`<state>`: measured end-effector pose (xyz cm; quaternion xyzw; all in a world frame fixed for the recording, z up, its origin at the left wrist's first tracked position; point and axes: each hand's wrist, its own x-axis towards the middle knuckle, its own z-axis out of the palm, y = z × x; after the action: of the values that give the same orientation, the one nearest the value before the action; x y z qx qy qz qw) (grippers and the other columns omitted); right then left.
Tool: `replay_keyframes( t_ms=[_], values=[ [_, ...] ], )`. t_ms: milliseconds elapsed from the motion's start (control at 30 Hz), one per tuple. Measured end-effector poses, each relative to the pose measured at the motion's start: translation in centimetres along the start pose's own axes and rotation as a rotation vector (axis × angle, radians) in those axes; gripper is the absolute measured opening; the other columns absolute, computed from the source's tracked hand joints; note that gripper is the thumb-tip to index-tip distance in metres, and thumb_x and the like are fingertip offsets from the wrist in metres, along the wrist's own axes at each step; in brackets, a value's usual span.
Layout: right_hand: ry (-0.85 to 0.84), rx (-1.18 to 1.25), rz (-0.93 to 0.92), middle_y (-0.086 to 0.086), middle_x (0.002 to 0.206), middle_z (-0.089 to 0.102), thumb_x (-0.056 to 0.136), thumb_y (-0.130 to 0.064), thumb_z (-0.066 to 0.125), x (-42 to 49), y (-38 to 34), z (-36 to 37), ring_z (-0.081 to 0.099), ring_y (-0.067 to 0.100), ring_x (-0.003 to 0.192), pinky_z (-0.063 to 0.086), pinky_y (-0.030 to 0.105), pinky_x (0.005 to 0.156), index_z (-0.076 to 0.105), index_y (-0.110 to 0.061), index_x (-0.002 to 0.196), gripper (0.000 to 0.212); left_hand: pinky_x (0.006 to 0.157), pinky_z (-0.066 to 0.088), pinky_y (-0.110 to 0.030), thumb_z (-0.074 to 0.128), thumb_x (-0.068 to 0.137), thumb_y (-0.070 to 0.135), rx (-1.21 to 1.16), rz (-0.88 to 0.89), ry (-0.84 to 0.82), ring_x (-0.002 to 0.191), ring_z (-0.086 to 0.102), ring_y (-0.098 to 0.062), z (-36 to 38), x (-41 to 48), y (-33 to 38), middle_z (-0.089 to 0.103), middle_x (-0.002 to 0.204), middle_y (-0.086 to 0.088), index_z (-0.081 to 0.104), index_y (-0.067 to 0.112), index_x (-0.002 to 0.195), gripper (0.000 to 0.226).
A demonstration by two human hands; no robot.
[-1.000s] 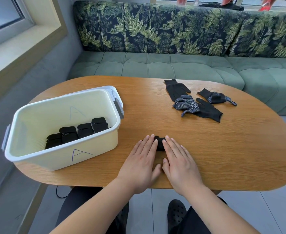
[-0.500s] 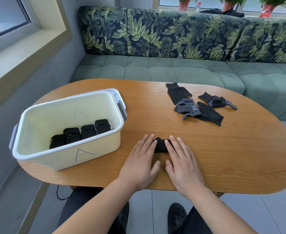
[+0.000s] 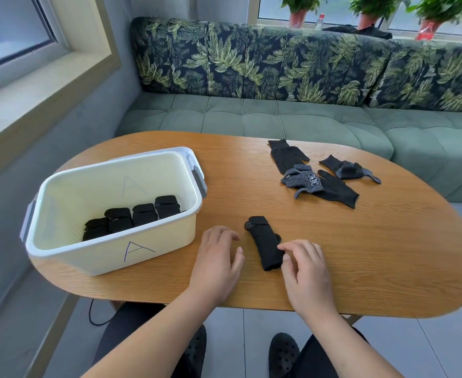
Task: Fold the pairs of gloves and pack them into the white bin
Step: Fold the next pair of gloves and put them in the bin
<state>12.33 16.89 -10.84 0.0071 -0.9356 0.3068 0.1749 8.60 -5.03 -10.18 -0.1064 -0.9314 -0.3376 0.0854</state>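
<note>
A folded pair of black gloves lies as a narrow strip on the wooden table, between my hands. My right hand touches its right edge with thumb and fingertips. My left hand rests on the table just left of it, fingers loosely curled, holding nothing. The white bin, marked with an A, stands at the left and holds several folded black pairs. Loose black gloves, some with white dots, lie at the far right of the table.
A green sofa with leaf-print cushions curves behind the table. A window ledge runs along the left wall. Potted plants stand on the sill behind the sofa. My knees and black shoes show below the table edge.
My hands, which lay flat and close together over the folded pair, have spread apart and lifted off it. The pair now shows as a long strip. The camera tilted up.
</note>
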Motion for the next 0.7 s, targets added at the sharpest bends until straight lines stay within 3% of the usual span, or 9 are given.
replay_keyframes(
  t_ms=[133, 333, 467, 600, 700],
  values=[
    [-0.111, 0.003, -0.003, -0.025, 0.142, 0.056, 0.108, -0.026, 0.052, 0.6, 0.1, 0.0, 0.039, 0.001, 0.14, 0.041, 0.032, 0.114, 0.062, -0.033, 0.144, 0.038, 0.11, 0.041, -0.031, 0.052, 0.107, 0.038, 0.095, 0.012, -0.014, 0.127, 0.042, -0.012, 0.4, 0.2, 0.2, 0.055, 0.125, 0.009, 0.069, 0.023, 0.125, 0.029],
    [-0.128, 0.03, 0.02, -0.028, 0.132, 0.062, 0.107, -0.026, 0.053, 0.7, 0.0, -0.1, 0.045, 0.003, 0.136, 0.047, 0.04, 0.111, 0.067, -0.035, 0.138, 0.035, 0.11, 0.036, -0.037, 0.047, 0.108, 0.049, 0.094, -0.157, -0.148, 0.131, 0.041, -0.02, 0.9, 1.6, 3.2, 0.054, 0.134, 0.006, 0.065, 0.028, 0.137, 0.041],
    [-0.124, 0.049, 0.044, -0.028, 0.129, 0.063, 0.107, -0.025, 0.052, 0.8, 0.2, -0.1, 0.047, 0.002, 0.134, 0.047, 0.041, 0.109, 0.068, -0.036, 0.134, 0.033, 0.104, 0.051, -0.039, 0.057, 0.104, 0.046, -0.12, -0.337, -0.213, 0.121, 0.058, -0.02, 1.1, 3.3, 5.0, 0.063, 0.129, 0.001, 0.062, 0.02, 0.136, 0.042],
    [-0.106, 0.094, 0.064, -0.029, 0.125, 0.063, 0.108, -0.021, 0.052, 0.9, 0.1, -0.2, 0.049, 0.001, 0.13, 0.048, 0.036, 0.106, 0.07, -0.034, 0.131, 0.032, 0.088, 0.057, -0.037, 0.069, 0.097, 0.046, -0.176, -0.393, -0.261, 0.107, 0.063, -0.02, 0.7, 4.5, 5.9, 0.067, 0.113, 0.002, 0.056, 0.021, 0.125, 0.04],
    [-0.102, 0.144, 0.091, -0.033, 0.122, 0.061, 0.109, -0.021, 0.052, 0.8, -0.2, -0.6, 0.051, -0.002, 0.128, 0.046, 0.027, 0.102, 0.071, -0.036, 0.129, 0.032, 0.088, 0.061, -0.04, 0.078, 0.091, 0.042, -0.214, -0.46, -0.282, 0.103, 0.066, -0.021, 0.8, 5.1, 5.9, 0.067, 0.111, 0.001, 0.054, 0.024, 0.123, 0.043]
  ],
)
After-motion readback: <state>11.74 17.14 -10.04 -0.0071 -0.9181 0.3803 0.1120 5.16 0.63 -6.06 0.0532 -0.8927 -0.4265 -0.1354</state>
